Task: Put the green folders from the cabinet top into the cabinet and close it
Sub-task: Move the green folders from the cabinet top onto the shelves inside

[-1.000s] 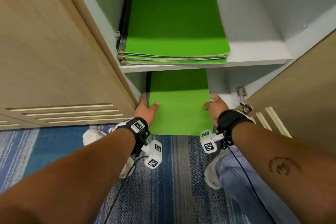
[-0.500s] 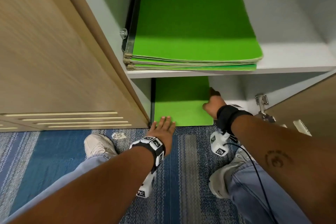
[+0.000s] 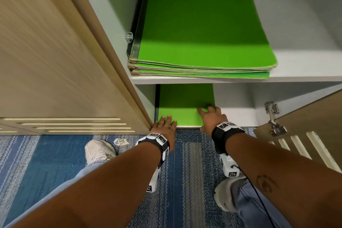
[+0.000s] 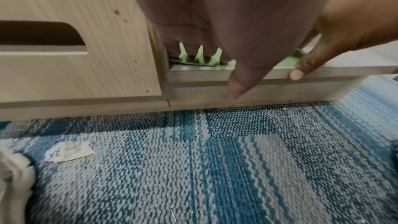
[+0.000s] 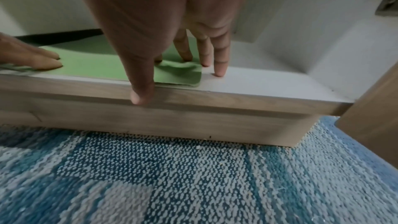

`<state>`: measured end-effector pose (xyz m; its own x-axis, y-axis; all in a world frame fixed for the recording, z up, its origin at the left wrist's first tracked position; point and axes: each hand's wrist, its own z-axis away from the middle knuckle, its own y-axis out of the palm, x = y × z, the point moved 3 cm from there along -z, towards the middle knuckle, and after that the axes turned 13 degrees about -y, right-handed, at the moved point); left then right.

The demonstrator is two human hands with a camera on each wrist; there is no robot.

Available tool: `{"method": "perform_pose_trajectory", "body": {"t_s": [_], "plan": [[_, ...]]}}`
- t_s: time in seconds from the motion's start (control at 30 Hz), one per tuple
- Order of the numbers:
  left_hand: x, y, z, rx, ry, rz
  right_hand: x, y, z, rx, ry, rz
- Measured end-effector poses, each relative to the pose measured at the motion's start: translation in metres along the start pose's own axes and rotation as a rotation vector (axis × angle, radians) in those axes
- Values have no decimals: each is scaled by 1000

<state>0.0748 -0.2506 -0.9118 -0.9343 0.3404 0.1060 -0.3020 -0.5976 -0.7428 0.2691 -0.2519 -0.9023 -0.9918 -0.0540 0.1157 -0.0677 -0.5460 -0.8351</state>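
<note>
Progress: a green folder (image 3: 183,105) is laid flat on the bottom shelf (image 3: 236,114), against the left wall, its front edge just inside the shelf lip. A stack (image 3: 201,29) of green folders is lodged on the upper shelf (image 3: 299,65), also to the left. Filing is judged largely done; whether more folders are left on the cabinet top cannot be told, as the top is out of view. The door (image 3: 305,126) at right is swung open and is not yet closed; that step is left.

Hands: the left hand (image 3: 164,126) is laid with straight fingers on the folder's front left corner, nothing gripped. The right hand (image 3: 212,116) is spread flat over the front right corner, with some fingertips (image 5: 220,72) on bare shelf beside the folder; nothing is held. A final squaring-up is judged to be in hand.

Containers: cabinet (image 3: 111,15), two shelves seen. Upper: the stack, space to its right. Lower: one folder, possibly more beneath, since the wrist views are blurred.

Other: a hinge (image 3: 272,114) on the door; a paper scrap (image 4: 69,151) on the carpet (image 3: 185,163).
</note>
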Motion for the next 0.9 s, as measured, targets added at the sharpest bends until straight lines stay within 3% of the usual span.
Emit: {"method": "perform_pose_trajectory", "body": {"t_s": [0.23,0.33,0.47,0.63,0.9], "plan": [[1,-1,-5,38,-12,-23,-7,-3,-1,16,-35,5],[0,-9,5,-27,-17,10,-4,-8,7,17,-15,-75],[-3,-43,36,-145,54,136,9,-32,39,-167,29,-173],[-6,-109,109,-289,121,265,39,-101,102,-303,-94,-278],[9,-233,256,-510,207,364,96,-245,227,-387,-250,-160]]}}
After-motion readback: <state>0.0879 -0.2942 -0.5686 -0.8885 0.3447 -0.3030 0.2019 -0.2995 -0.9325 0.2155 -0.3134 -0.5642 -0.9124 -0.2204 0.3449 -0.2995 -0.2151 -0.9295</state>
